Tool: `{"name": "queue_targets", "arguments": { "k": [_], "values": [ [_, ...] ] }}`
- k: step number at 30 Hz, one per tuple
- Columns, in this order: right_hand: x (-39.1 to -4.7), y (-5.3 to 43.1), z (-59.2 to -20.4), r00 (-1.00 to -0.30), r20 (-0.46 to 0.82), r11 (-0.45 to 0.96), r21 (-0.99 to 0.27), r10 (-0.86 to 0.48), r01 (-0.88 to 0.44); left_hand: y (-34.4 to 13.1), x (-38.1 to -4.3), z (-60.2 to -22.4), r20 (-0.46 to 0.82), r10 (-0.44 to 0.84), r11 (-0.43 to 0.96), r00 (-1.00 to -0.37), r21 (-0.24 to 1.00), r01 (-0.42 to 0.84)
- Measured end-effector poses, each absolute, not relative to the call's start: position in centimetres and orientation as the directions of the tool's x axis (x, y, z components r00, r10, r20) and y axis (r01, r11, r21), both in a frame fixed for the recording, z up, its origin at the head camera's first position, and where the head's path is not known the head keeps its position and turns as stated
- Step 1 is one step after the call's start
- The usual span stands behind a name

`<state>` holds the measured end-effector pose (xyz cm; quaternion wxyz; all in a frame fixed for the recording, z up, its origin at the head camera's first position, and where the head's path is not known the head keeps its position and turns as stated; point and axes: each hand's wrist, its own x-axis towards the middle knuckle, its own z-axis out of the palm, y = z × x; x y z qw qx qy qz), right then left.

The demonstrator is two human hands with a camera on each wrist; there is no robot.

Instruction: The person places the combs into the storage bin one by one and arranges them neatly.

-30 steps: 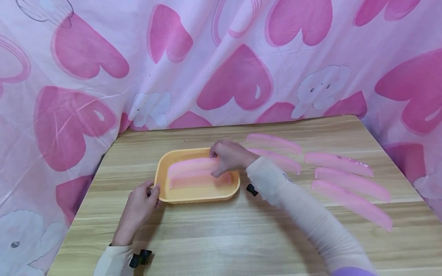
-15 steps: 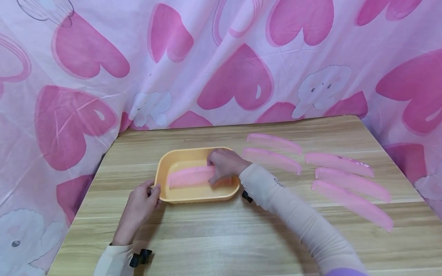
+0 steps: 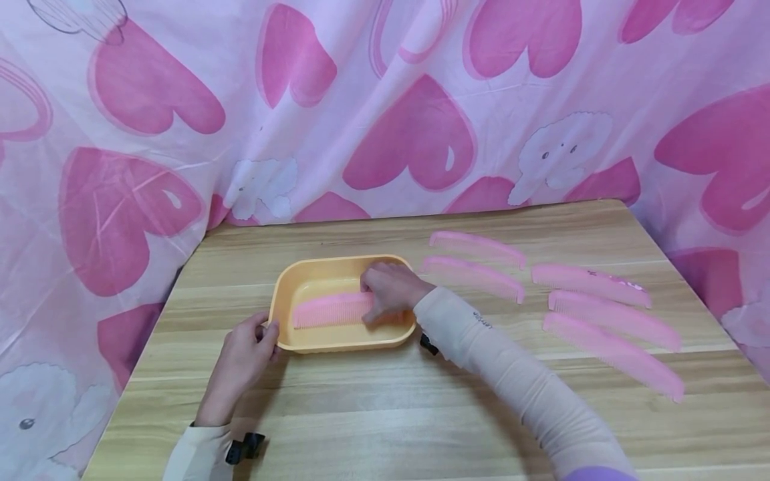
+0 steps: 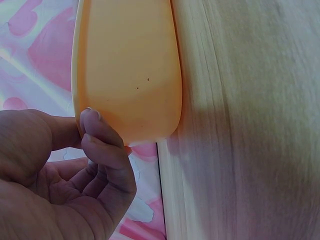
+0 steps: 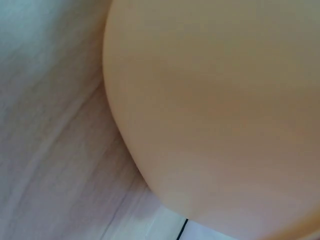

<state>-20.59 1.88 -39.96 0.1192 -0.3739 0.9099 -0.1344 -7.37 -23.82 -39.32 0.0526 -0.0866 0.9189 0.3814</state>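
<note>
A yellow plastic tray [image 3: 325,280] sits on the wooden table, left of its middle. My left hand [image 3: 243,354] pinches the tray's left rim between thumb and fingers. The left wrist view shows that left hand [image 4: 75,170] against the tray's outer wall [image 4: 130,65]. Inside the tray, a long pink comb [image 3: 331,311] lies low along its length, teeth toward me. My right hand [image 3: 394,287] reaches in over the right rim and grips the comb's right end, which it partly hides. Only the tray wall [image 5: 210,110] and tabletop fill the right wrist view.
Two pink combs [image 3: 475,277] lie right of the tray, behind my right forearm. Further right, three more combs [image 3: 613,321] lie side by side at a slant, one bearing a printed pattern. A heart-patterned pink curtain [image 3: 409,140] hangs behind the table.
My right hand has lowered the comb from near rim height down into the tray, moving slightly left; it is nearly still in the last half second. My left hand has stayed on the rim.
</note>
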Motion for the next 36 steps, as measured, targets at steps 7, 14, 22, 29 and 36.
{"name": "queue_targets", "arguments": {
  "k": [7, 14, 22, 29, 36],
  "values": [
    [-20.5, 1.9, -39.9, -0.697, -0.118, 0.690, -0.330, -0.708, -0.645, -23.7, -7.3, -39.3, -0.157, -0.113, 0.701, -0.981, 0.688, -0.191],
    [-20.3, 2.2, -39.7, -0.696, -0.125, 0.690, -0.340, -0.707, -0.639, -23.7, -7.3, -39.3, -0.147, -0.108, 0.702, -0.983, 0.689, -0.180],
    [-20.4, 3.1, -38.4, -0.694, -0.119, 0.669, -0.423, -0.710, -0.612, -23.6, -7.3, -39.3, -0.168, -0.117, 0.696, -0.979, 0.689, -0.201],
    [-20.9, 4.9, -36.1, -0.722, -0.067, 0.655, -0.483, -0.689, -0.581, -23.7, -7.2, -39.3, -0.163, -0.112, 0.700, -0.980, 0.687, -0.194],
    [-21.6, 7.4, -34.5, -0.717, -0.002, 0.614, -0.518, -0.697, -0.595, -23.8, -7.2, -39.3, -0.164, -0.111, 0.695, -0.980, 0.693, -0.195]
  ]
}}
